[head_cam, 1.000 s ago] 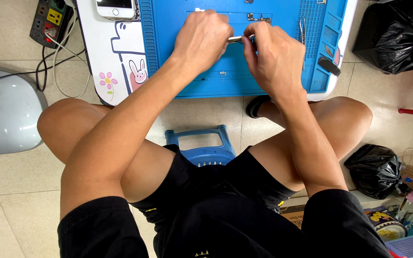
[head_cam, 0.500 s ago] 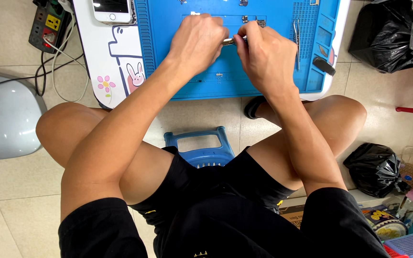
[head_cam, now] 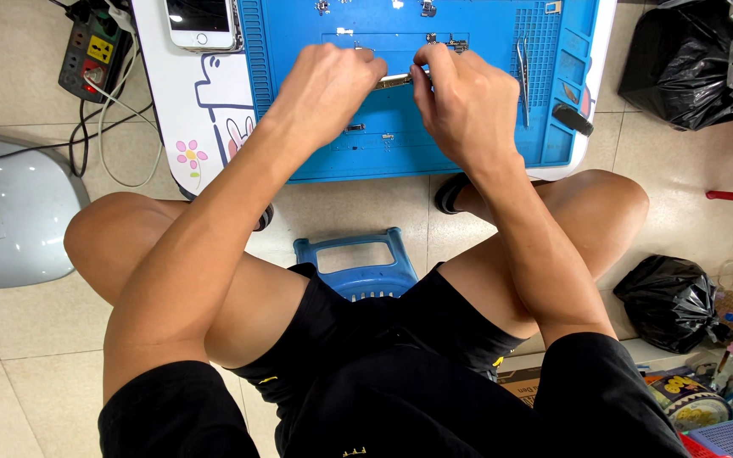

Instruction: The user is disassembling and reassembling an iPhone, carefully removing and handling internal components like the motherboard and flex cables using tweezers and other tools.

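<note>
Both hands pinch one slim metal part [head_cam: 394,80] above the blue mat [head_cam: 299,127]: left hand [head_cam: 328,85] at nine o'clock, right hand [head_cam: 464,106] at three. Slipping fingers could probably drop it among loose screws [head_cam: 388,136].

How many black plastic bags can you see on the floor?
2. One black bag sits at the top right, beside the blue work mat. The other black bag lies lower right, next to the person's knee. More could be hidden outside the picture.
</note>
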